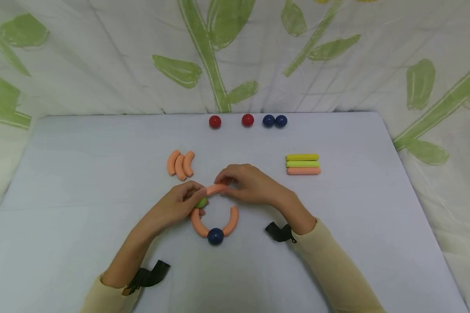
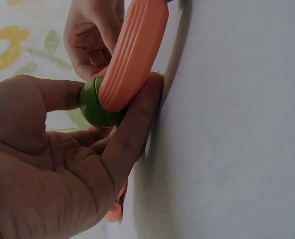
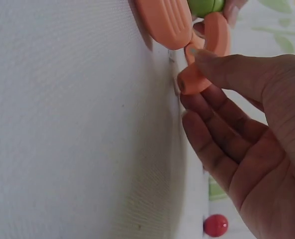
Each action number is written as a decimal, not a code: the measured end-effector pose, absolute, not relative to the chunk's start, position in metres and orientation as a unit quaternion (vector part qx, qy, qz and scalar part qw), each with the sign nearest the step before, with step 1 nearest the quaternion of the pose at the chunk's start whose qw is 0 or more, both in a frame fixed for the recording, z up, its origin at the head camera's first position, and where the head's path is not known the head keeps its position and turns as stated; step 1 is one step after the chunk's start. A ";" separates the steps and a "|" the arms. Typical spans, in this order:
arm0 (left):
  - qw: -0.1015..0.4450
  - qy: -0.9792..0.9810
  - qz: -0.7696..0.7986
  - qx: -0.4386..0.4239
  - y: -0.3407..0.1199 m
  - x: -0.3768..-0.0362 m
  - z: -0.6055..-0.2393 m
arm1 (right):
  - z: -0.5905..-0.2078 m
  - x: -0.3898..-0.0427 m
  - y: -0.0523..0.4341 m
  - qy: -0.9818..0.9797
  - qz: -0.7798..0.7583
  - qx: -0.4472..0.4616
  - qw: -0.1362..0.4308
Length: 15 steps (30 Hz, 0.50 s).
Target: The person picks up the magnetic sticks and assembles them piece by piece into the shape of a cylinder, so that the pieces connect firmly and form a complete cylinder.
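Observation:
My left hand [image 1: 178, 202] pinches a green ball [image 1: 201, 203] between thumb and finger, low over the white table. A curved orange stick [image 1: 198, 224] runs from this ball to a dark blue ball [image 1: 215, 236] at the near side. From the blue ball's other side, a second curved orange stick [image 1: 231, 221] bends up, its far end free. My right hand [image 1: 254, 184] pinches one end of a third curved orange stick [image 3: 218, 37] between thumb and fingers. In the right wrist view, this stick's other end meets the green ball [image 3: 206, 6].
Three curved orange sticks [image 1: 180, 165] lie side by side at the upper left. Two red balls [image 1: 215, 122] and two dark blue balls [image 1: 275, 121] sit along the far edge. Straight yellow, yellow-green and pinkish sticks [image 1: 303, 171] lie stacked in rows at the right.

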<state>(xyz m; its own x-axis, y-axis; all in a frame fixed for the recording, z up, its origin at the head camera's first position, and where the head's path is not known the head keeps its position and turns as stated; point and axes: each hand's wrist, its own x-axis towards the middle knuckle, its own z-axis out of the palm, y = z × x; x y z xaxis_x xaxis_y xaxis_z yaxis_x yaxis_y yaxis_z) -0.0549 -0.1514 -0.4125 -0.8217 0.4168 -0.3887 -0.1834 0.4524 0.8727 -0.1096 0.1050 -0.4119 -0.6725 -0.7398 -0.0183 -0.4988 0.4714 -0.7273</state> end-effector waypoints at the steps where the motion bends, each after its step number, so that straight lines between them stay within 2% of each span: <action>1: 0.287 0.804 0.515 0.075 -0.151 -0.055 -0.412 | -0.413 -0.110 0.105 0.841 -0.359 -0.370 0.165; 6: 0.273 0.817 0.500 0.085 -0.149 -0.054 -0.409 | -0.413 -0.110 0.105 0.833 -0.370 -0.381 0.159; 15: 0.249 0.847 0.461 0.088 -0.146 -0.057 -0.403 | -0.411 -0.110 0.102 0.818 -0.398 -0.374 0.180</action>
<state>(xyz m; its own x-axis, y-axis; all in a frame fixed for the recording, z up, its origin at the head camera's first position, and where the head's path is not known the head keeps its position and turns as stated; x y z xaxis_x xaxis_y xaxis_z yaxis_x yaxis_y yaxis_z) -0.0570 -0.1465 -0.4025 -0.8600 0.3793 -0.3414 -0.0803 0.5601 0.8245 -0.1100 0.1018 -0.4111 -0.6547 -0.7559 0.0028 -0.4691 0.4034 -0.7857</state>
